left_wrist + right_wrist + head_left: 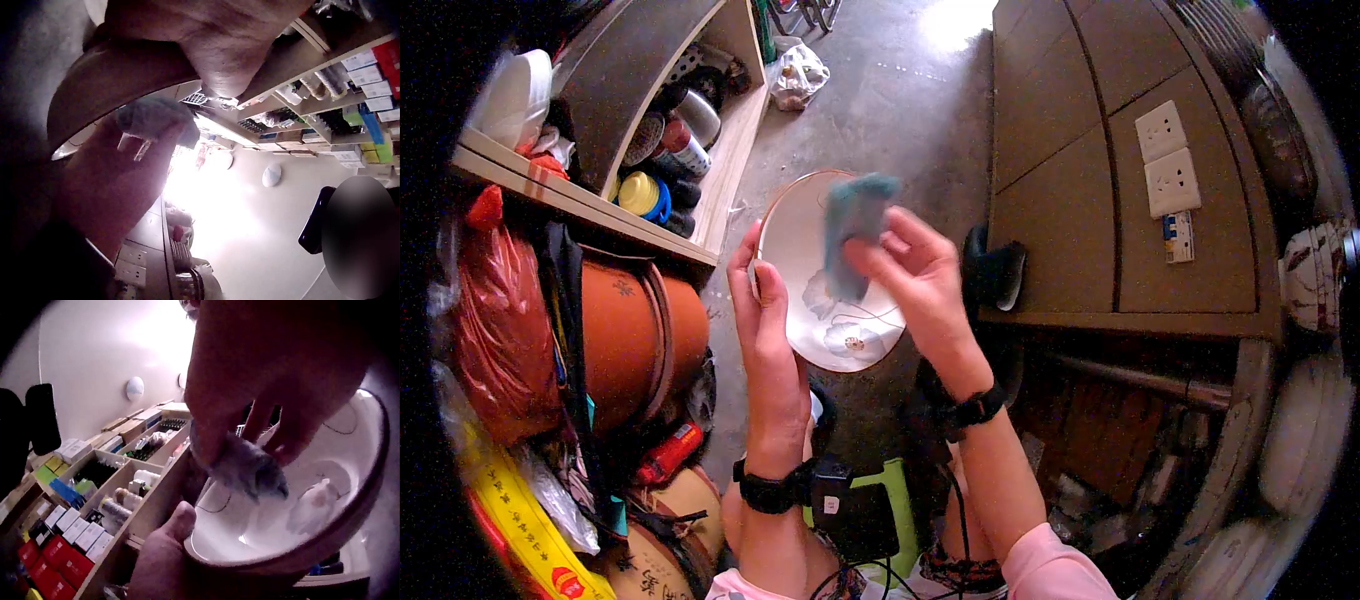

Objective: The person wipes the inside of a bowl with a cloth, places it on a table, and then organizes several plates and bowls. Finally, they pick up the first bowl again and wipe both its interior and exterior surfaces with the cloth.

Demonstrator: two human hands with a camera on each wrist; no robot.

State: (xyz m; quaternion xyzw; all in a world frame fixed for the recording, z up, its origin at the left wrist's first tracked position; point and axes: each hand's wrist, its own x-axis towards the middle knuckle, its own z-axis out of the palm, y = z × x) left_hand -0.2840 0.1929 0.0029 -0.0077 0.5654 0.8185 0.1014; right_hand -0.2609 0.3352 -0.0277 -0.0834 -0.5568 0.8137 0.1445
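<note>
A white bowl [792, 250] with a brown rim and a grey flower pattern inside is tilted up toward the head camera. My left hand [765, 335] grips it at the left side, thumb at the rim and fingers behind the wall. In my right hand [925, 290] is a blue-green cloth [860, 215], pinched between thumb and fingers and blurred in the head view. From the right wrist, the bunched cloth [247, 469] shows over the bowl's open inside [231, 540], with the flower below it.
A brown cabinet [1050, 240] with white sockets [1170, 155] stands at the right. Left are a wooden shelf [735, 150] of containers, a large orange-brown pot [625, 335] and a red bag [505, 330]. A white plastic bag [800, 78] lies on the floor ahead.
</note>
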